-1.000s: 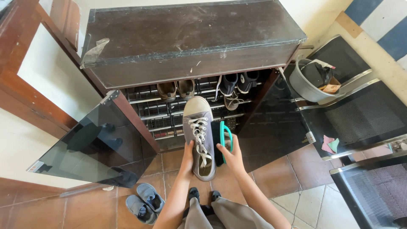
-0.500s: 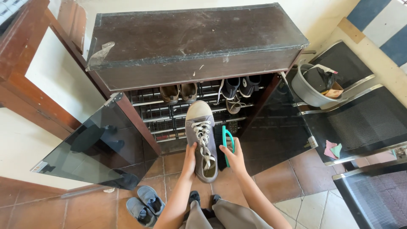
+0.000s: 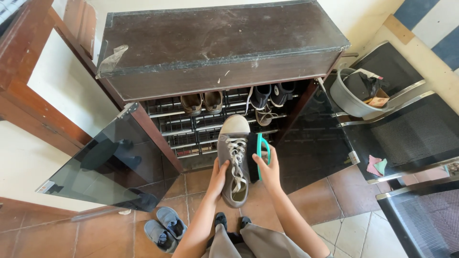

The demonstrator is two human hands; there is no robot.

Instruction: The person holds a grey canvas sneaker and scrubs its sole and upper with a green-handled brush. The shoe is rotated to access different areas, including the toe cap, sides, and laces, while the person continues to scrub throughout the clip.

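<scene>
My left hand (image 3: 218, 178) grips the left side of a grey lace-up sneaker (image 3: 234, 157) with a pale toe cap, held toe-forward in front of the open shoe cabinet (image 3: 215, 52). Beside it, my right hand (image 3: 268, 171) holds a black flip-flop with teal straps (image 3: 258, 152) on edge, right against the sneaker's right side. Both are in the air above the tiled floor, just before the cabinet's wire shelves (image 3: 191, 131).
The shelves hold brown shoes (image 3: 201, 102) and dark sneakers (image 3: 270, 93). Dark glass doors stand open at left (image 3: 110, 165) and right (image 3: 313, 138). Grey slippers (image 3: 162, 228) lie on the floor. Black mesh chairs (image 3: 406, 129) and a grey basin (image 3: 356, 91) stand at right.
Both hands have shifted slightly right and forward with the sneaker and flip-flop, bringing them a little closer to the lower shelves. The grips are the same.
</scene>
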